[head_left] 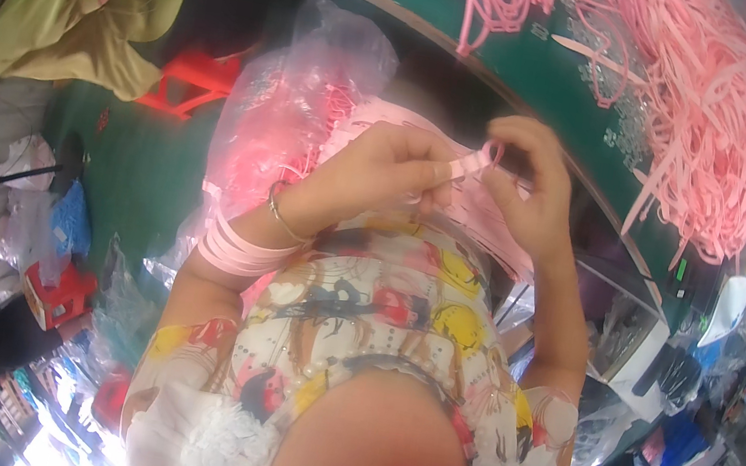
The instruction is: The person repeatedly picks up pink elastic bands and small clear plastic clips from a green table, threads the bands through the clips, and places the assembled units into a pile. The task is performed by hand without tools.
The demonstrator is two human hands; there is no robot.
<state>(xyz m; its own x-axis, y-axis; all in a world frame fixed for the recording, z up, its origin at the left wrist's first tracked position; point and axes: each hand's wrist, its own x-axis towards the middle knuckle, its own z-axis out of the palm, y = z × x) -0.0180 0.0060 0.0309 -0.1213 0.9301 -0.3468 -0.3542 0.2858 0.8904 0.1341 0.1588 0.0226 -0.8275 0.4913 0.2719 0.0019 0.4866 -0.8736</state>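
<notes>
A short pink strap [470, 164] with a small loop at its end is stretched between my hands, above my lap. My left hand [392, 170] pinches it between thumb and fingers. At the looped end, my right hand [534, 185] has its fingers curled around the strap, slightly blurred; the exact contact is partly hidden. Several pink bands [240, 250] circle my left forearm below a bracelet [280, 210]. Beneath my hands lies a layer of flat pink straps [491, 220] across my lap.
A clear plastic bag [266, 111] with pink pieces stands at my left. The green table [515, 57] ahead carries a large heap of pink straps [699, 118] and small clear pieces [628, 141]. Red stools [188, 82] and another person in yellow-green clothing [67, 19] are at the left.
</notes>
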